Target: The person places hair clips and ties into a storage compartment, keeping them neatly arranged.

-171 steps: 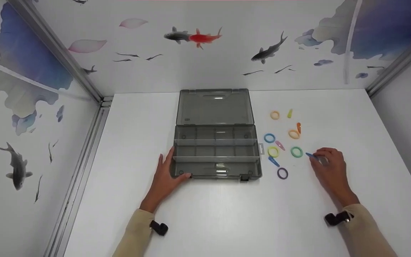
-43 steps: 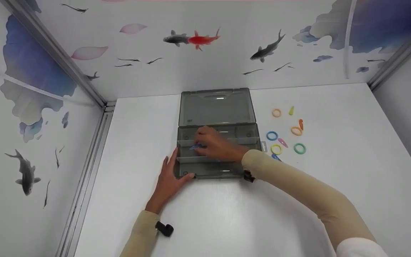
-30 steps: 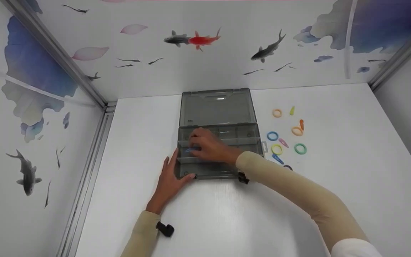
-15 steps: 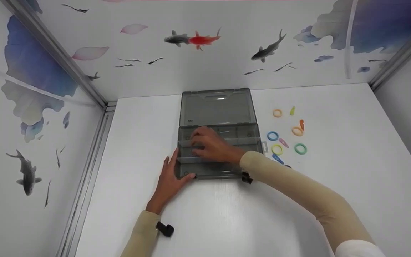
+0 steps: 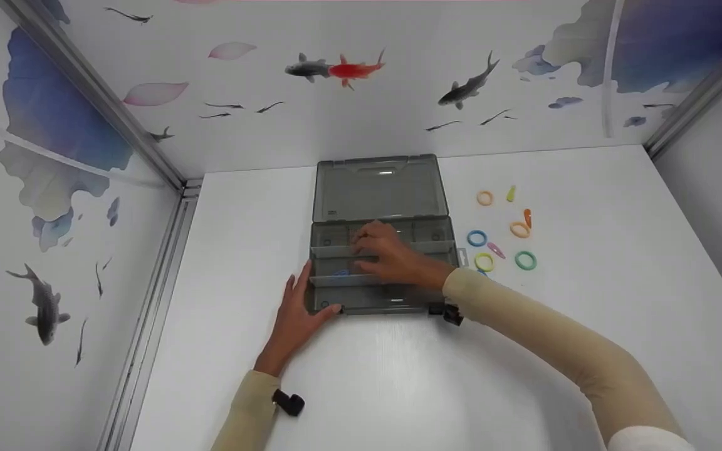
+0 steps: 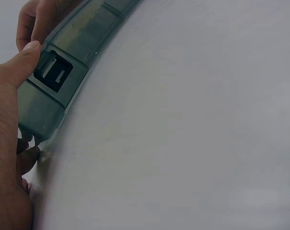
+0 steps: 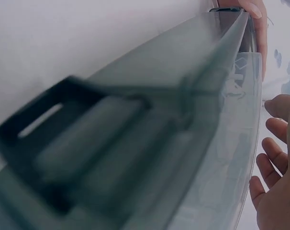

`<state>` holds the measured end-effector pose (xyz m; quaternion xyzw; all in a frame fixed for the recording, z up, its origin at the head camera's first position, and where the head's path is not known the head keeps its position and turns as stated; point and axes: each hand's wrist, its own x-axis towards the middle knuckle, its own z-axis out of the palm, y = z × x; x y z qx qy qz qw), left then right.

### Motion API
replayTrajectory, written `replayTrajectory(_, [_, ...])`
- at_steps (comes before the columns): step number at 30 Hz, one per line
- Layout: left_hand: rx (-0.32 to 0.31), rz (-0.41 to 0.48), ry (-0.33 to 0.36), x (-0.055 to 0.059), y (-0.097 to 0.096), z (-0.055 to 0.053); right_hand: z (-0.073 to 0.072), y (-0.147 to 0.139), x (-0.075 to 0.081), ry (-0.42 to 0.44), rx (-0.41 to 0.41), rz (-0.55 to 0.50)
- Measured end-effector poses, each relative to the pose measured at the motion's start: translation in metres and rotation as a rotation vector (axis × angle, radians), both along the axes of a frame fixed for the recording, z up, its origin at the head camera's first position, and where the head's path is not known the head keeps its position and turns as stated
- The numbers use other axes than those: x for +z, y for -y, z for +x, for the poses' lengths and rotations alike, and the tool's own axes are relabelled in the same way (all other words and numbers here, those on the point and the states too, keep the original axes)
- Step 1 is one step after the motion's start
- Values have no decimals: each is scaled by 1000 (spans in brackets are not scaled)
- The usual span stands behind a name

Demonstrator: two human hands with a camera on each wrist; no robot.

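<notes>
Over open box [image 5: 361,299], right hand [image 5: 391,255], loosely curled

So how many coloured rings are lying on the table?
5 visible, all right of the box: far orange ring, nearer orange ring, blue ring and yellow ring closest to the box, green ring farther right. The right sleeve may hide others.

Smooth, glossy plastic box [image 5: 381,200]
</notes>
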<state>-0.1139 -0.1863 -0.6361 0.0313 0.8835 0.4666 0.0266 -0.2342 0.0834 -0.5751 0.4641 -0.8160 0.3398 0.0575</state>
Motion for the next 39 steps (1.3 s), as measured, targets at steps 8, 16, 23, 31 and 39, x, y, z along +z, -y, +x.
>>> replayTrajectory(8, [6, 5, 8, 1, 0, 1, 4, -22, -1, 26, -25, -6])
replayTrajectory(16, [2, 3, 5, 0, 0, 0, 6, -43, 6, 30, -50, -60])
replayTrajectory(23, [-7, -12, 11, -1, -1, -1, 5, -70, 8, 133, -153, -65])
replayTrajectory(31, [-15, -8, 11, -3, 1, -1, 1, -102, 2, 189, -292, -124])
replayTrajectory(39, [-1, -3, 25, -3, 1, 0, 1, -130, 1, 212, -381, -178])
